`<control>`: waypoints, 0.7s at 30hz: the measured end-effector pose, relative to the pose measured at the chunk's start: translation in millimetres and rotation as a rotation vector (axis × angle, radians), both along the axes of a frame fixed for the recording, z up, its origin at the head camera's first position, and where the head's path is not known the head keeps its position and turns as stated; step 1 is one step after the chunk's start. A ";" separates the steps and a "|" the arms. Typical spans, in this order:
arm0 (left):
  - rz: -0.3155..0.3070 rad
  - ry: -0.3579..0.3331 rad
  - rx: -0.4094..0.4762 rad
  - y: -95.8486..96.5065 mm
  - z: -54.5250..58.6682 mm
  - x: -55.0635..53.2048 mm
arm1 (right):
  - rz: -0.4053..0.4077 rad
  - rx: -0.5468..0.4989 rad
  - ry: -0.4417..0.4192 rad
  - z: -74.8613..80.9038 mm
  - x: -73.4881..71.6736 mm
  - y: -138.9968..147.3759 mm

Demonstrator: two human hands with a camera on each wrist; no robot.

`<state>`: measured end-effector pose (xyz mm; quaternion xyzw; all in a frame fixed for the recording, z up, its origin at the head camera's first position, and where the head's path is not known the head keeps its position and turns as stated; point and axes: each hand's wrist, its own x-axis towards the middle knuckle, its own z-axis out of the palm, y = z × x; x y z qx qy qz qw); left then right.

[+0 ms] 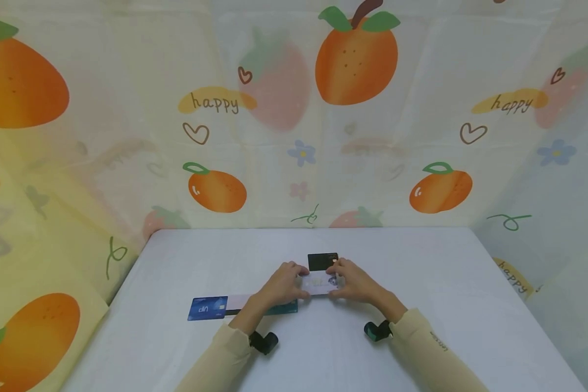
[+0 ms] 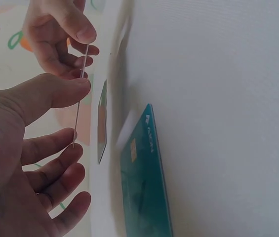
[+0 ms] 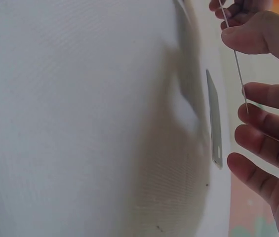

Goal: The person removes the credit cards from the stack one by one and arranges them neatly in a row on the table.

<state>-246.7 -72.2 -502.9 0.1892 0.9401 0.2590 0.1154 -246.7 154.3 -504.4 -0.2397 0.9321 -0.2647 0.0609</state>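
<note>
Pale card [image 1: 317,283]: lower centre of the head view, raised off the table [image 1: 127,354]. I pinch its opposite ends with left hand [image 1: 284,284] and right hand [image 1: 356,282]; light, even pressure should, I judge, prevent bending.

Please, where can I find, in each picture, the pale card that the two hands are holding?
Head: the pale card is below the centre, slightly to the right.
Left wrist: left of centre, edge-on, a thin line.
Right wrist: upper right, also edge-on.
Shared landmark: the right hand, pinching the card; right of it in head, top left in left wrist, along the right edge in right wrist.
</note>
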 end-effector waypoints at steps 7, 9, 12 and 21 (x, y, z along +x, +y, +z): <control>-0.025 0.030 -0.026 -1.8 -5.3 3.2 | -0.002 0.034 -0.026 -3.4 2.8 -3.3; -0.033 0.036 -0.039 -2.3 -6.4 4.5 | 0.007 0.040 -0.029 -4.5 3.0 -3.9; -0.051 0.047 -0.064 -3.1 -7.9 5.8 | 0.026 0.046 -0.027 -6.8 2.9 -3.8; -0.067 0.058 -0.113 -3.6 -13.0 10.2 | 0.074 0.047 -0.020 -12.3 5.0 -4.1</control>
